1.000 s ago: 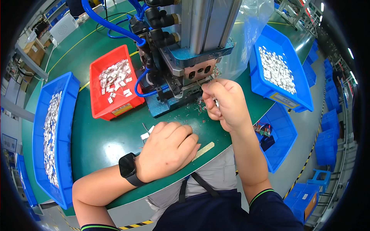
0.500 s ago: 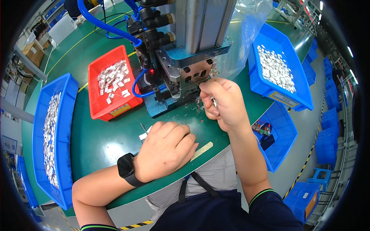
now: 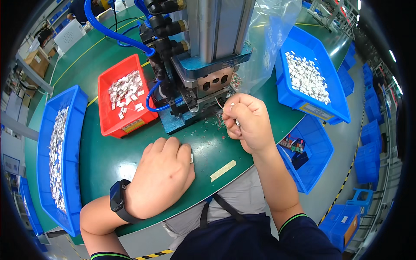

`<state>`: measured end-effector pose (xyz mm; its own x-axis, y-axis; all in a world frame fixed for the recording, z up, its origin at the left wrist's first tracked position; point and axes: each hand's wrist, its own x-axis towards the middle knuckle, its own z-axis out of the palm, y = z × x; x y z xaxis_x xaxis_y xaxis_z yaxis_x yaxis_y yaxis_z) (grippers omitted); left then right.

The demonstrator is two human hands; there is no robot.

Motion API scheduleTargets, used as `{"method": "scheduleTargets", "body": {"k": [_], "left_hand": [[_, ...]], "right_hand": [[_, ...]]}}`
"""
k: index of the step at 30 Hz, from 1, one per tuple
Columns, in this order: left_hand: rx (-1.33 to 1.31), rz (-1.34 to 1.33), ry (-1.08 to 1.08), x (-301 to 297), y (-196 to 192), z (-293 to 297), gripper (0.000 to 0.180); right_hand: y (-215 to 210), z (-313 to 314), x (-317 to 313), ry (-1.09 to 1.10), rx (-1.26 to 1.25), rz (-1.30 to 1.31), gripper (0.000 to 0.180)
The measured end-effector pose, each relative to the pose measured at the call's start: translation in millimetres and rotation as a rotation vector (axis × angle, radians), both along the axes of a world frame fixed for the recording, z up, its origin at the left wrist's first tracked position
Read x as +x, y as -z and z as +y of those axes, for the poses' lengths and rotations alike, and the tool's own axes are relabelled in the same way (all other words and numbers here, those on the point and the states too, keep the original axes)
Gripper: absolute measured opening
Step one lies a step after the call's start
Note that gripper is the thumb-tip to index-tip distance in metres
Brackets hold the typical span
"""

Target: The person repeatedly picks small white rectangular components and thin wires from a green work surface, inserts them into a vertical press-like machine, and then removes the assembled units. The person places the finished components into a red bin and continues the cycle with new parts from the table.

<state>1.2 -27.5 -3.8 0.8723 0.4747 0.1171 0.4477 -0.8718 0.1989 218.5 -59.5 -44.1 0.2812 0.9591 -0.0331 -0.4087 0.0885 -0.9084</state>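
My right hand [image 3: 251, 123] is closed in a pinch at the front of a pneumatic press [image 3: 212, 82]. Between its fingers shows a small white part [image 3: 237, 122], and a thin wire [image 3: 219, 103] runs from the fingertips toward the metal die. My left hand [image 3: 162, 180], with a black watch on its wrist, rests palm down on the green table. Its fingers are curled together with the tips hidden; the edge of a small white piece [image 3: 191, 158] peeks out beside them.
A red bin [image 3: 104, 108] and a long blue bin [image 3: 74, 173] of white parts stand left. Another blue bin [image 3: 288, 93] of them stands right, above a lower blue bin [image 3: 318, 162]. Tape [image 3: 223, 170] sticks near the table edge; wire scraps [image 3: 216, 121] lie by the press.
My left hand has shifted left and now covers white pieces that showed beside it. My right hand has moved slightly, still pinching at the die. The press's red light no longer shows.
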Motion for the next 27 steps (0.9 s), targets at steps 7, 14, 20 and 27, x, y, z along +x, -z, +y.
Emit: {"method": "scheduleTargets", "body": {"k": [7, 14, 20, 27], "left_hand": [[0.147, -0.001, 0.007, 4, 12, 3, 0.017], [0.045, -0.365, 0.077, 10, 15, 26, 0.015], [-1.194, -0.542, -0.207, 13, 7, 28, 0.02], [-1.556, -0.742, -0.218, 18, 13, 28, 0.021]], "right_hand": [[4, 0, 2, -0.051, 0.004, 0.019, 0.011], [-6, -2, 5, -0.283, -0.125, 0.16, 0.007], [-12, -3, -4, -0.389, -0.185, 0.018, 0.015], [-7, -3, -5, -0.43, -0.157, -0.099, 0.017]]}}
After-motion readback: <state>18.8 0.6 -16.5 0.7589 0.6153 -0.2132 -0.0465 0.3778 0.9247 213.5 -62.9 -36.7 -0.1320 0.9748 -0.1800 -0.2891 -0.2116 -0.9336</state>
